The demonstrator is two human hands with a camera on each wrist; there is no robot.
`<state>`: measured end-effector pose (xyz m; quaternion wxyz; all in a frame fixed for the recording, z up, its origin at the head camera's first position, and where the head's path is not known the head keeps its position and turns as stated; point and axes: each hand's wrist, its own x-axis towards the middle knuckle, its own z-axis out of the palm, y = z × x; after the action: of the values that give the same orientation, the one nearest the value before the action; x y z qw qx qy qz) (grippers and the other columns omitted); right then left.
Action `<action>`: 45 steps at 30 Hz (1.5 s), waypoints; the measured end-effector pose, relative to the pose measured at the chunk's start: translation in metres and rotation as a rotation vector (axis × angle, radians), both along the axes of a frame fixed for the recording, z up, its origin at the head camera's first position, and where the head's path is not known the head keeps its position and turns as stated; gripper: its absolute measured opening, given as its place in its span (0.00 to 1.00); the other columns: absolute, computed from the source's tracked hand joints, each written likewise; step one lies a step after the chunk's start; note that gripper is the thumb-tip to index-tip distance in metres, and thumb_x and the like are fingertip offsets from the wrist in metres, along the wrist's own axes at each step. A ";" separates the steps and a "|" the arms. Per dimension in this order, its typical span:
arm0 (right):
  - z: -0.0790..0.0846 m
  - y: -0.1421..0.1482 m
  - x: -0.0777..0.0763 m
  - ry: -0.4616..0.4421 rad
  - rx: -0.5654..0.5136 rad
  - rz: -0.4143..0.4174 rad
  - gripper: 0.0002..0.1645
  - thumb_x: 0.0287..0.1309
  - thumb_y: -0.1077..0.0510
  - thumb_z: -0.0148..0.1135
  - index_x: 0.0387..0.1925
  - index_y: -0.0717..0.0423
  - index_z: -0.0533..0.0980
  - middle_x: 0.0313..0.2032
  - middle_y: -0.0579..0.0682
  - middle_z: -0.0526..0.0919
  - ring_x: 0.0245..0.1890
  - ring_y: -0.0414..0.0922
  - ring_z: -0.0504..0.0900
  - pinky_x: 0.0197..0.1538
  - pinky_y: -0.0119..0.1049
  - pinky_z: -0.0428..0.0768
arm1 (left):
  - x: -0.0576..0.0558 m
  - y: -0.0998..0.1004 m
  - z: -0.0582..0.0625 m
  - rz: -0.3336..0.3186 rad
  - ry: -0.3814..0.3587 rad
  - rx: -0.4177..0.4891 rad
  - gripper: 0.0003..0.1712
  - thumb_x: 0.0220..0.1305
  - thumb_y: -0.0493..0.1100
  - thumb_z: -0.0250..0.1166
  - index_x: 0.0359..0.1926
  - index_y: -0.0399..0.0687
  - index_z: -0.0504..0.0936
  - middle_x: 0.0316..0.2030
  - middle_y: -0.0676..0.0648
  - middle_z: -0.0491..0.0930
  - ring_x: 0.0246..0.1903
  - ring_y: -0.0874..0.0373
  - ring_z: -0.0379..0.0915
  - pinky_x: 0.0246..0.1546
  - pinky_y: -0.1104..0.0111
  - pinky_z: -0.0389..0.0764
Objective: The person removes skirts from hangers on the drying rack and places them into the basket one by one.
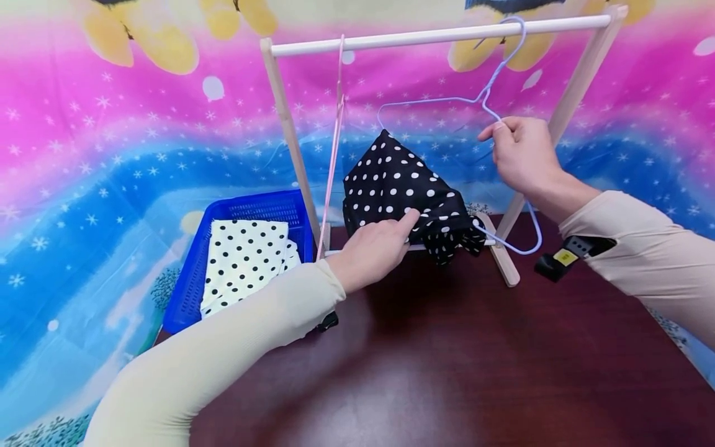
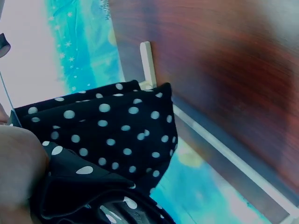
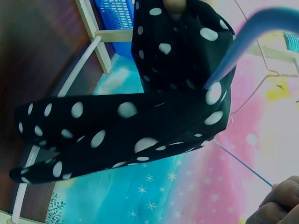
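Now gap btwn blk cloth (image 1: 391, 177) + bskt rim (image 1: 190, 282)

We are finding the rack (image 1: 287, 121) standing on the table (image 1: 447, 372), the backdrop (image 1: 167, 161) running behind. Left of the rack the basket (image 1: 187, 282) is sitting, a cloth (image 1: 246, 254) lying in it. On the rail (image 1: 413, 40), one hanger (image 1: 334, 152) is hanging left; right of it, a second hanger (image 1: 492, 77) is bearing the garment (image 1: 399, 177).
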<state>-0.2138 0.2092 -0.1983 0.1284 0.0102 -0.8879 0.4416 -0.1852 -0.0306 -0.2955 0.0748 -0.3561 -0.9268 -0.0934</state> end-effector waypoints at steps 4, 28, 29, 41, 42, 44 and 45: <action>0.001 0.003 0.000 0.001 0.016 -0.006 0.24 0.79 0.49 0.36 0.48 0.56 0.78 0.13 0.38 0.69 0.10 0.39 0.59 0.14 0.35 0.58 | -0.001 -0.006 -0.001 0.012 -0.031 0.016 0.20 0.76 0.44 0.56 0.63 0.48 0.64 0.27 0.48 0.79 0.27 0.56 0.80 0.23 0.67 0.78; 0.004 0.017 0.000 0.014 -0.001 -0.020 0.21 0.79 0.50 0.38 0.46 0.53 0.79 0.13 0.38 0.70 0.09 0.39 0.58 0.13 0.35 0.56 | 0.000 -0.044 -0.001 0.063 -0.005 0.196 0.14 0.71 0.38 0.61 0.53 0.44 0.68 0.28 0.43 0.81 0.33 0.46 0.84 0.27 0.57 0.77; 0.004 0.018 0.000 0.013 -0.002 -0.019 0.21 0.78 0.50 0.39 0.46 0.53 0.79 0.13 0.38 0.70 0.09 0.39 0.58 0.13 0.35 0.56 | 0.000 -0.044 -0.002 0.067 -0.004 0.194 0.14 0.71 0.38 0.61 0.52 0.44 0.68 0.28 0.43 0.81 0.33 0.46 0.84 0.27 0.57 0.78; 0.004 0.018 0.000 0.015 -0.018 -0.022 0.19 0.78 0.49 0.42 0.43 0.50 0.79 0.13 0.38 0.70 0.10 0.38 0.59 0.14 0.34 0.56 | 0.004 -0.052 -0.010 0.082 0.006 0.187 0.14 0.70 0.37 0.61 0.52 0.44 0.68 0.28 0.43 0.82 0.32 0.47 0.84 0.34 0.54 0.79; 0.004 0.017 0.000 0.014 -0.018 -0.020 0.19 0.78 0.49 0.42 0.43 0.50 0.79 0.13 0.38 0.70 0.11 0.38 0.59 0.14 0.34 0.56 | 0.005 -0.053 -0.010 0.083 0.005 0.190 0.14 0.70 0.37 0.62 0.52 0.44 0.68 0.28 0.43 0.82 0.32 0.47 0.84 0.36 0.53 0.79; 0.004 0.017 0.000 0.012 -0.016 -0.018 0.19 0.78 0.49 0.42 0.44 0.51 0.79 0.13 0.38 0.69 0.11 0.39 0.59 0.14 0.34 0.56 | 0.006 -0.055 -0.012 0.083 0.003 0.197 0.14 0.69 0.36 0.62 0.51 0.44 0.68 0.29 0.42 0.82 0.33 0.46 0.84 0.39 0.52 0.79; 0.004 0.017 0.000 0.011 -0.014 -0.017 0.19 0.78 0.49 0.42 0.44 0.51 0.78 0.13 0.39 0.69 0.11 0.39 0.59 0.14 0.34 0.56 | 0.006 -0.056 -0.013 0.083 0.004 0.201 0.14 0.69 0.36 0.62 0.51 0.44 0.68 0.30 0.42 0.83 0.34 0.46 0.84 0.40 0.51 0.79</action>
<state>-0.2140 0.2260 -0.1943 0.1372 0.0040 -0.8842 0.4464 -0.1788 -0.0865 -0.3081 0.1156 -0.3084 -0.9265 -0.1820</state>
